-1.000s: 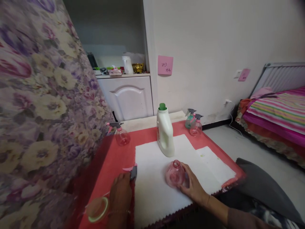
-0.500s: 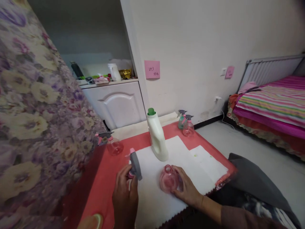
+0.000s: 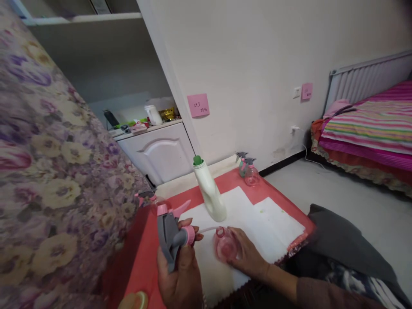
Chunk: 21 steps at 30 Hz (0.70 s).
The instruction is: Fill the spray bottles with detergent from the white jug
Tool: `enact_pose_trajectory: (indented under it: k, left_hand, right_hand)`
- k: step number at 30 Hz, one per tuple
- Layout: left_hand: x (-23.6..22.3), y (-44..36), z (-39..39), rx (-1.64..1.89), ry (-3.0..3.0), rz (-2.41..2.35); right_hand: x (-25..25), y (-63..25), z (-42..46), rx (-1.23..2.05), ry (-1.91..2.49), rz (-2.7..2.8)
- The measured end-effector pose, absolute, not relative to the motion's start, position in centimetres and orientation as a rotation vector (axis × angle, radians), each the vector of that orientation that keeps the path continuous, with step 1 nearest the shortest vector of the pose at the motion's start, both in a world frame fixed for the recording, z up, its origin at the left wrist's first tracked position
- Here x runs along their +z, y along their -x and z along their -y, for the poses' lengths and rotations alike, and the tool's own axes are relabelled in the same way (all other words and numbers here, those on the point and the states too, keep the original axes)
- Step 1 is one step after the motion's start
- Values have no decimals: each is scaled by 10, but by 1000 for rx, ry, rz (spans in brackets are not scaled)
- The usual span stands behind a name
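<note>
My left hand (image 3: 182,274) is closed on a grey and pink spray nozzle (image 3: 170,236), its trigger pointing up and its pink collar turned to the right. From the collar a thin clear tube (image 3: 207,229) reaches toward the neck of a pink transparent bottle (image 3: 223,246); whether its tip is inside cannot be made out. My right hand (image 3: 247,253) is wrapped round that bottle from the right, keeping it upright on the white cloth (image 3: 231,201). Behind the two hands stands a tall pale-green jug (image 3: 209,191) with a green spout and no cap.
Spray bottles stand at the back right, one pink (image 3: 252,175), and another (image 3: 157,204) at the back left, partly hidden. A round-edged object (image 3: 138,300) lies at the front left of the red table cover (image 3: 137,249). A flowered curtain (image 3: 64,189) borders the left.
My left hand has turned the spray nozzle and brought it nearer, so its collar and tube now face the bottle. My right hand still holds the bottle. The camera view has tilted.
</note>
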State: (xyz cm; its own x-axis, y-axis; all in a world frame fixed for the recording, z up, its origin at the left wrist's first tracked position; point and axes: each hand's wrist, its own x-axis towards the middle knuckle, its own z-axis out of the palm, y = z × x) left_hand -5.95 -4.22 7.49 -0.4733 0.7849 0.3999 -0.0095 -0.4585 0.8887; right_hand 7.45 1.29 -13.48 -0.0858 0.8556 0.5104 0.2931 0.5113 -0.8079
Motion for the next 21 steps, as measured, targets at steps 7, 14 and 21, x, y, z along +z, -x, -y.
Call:
enact_pose_trajectory:
  k: [7,14,21]
  left_hand:
    - [67,40,33,1799,-1264,-1359]
    - [20,63,0,1427,-1516,-1353]
    - [-9,69,-15,1186,-1789,-1362]
  right_hand:
    - [-125,-75,-14,627,946,1624]
    - [-111,-78,-11,678,978,1632]
    - [-109,-77,-10,706,1021,1623]
